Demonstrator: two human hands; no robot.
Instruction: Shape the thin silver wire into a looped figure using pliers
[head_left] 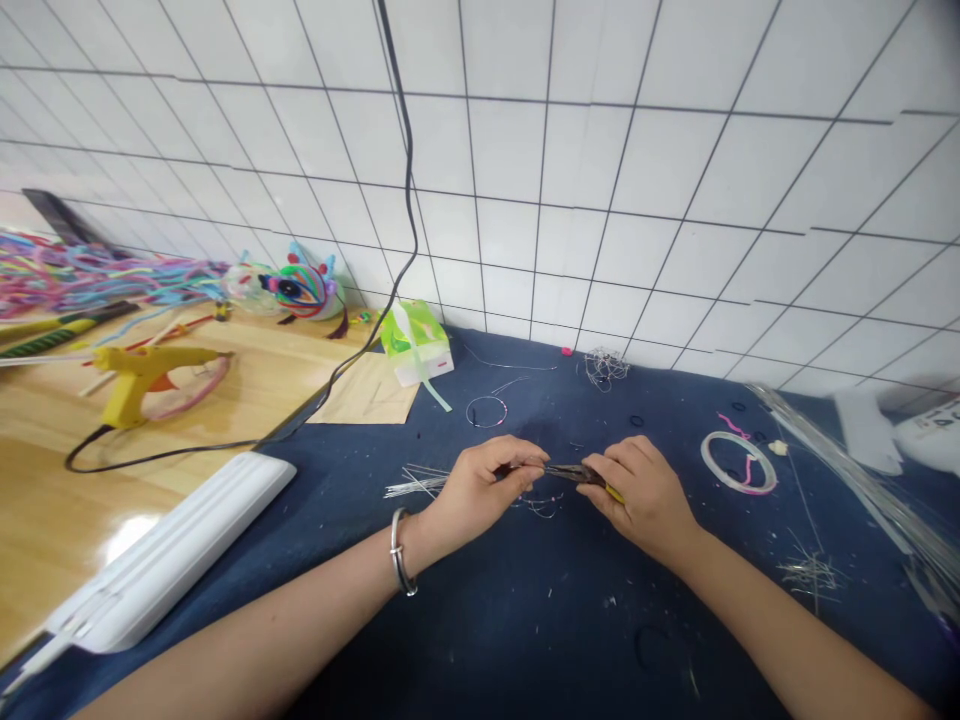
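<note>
My right hand [641, 490] is closed around a pair of needle-nose pliers [568, 471]. A bit of their yellow handle shows beneath the fingers, and the dark jaws point left. At the jaw tips, my left hand [487, 485] is closed in a pinch; what lies between its thumb and finger is too small to make out. Just below the jaws, a thin wire piece with small pink beads [551, 499] rests on the dark blue cloth [570, 620]. A bundle of cut silvery wires [416, 482] lies left of my left hand, partly hidden by it.
Behind my hands lie a beaded wire ring [487, 411] and tangled wire [606, 368]. To the right are a wire coil [739, 462] and long wires [847, 465]. A yellow glue gun [142, 378], white power strip [176, 550], black cable [405, 130] and tissue pack [420, 340] are leftward.
</note>
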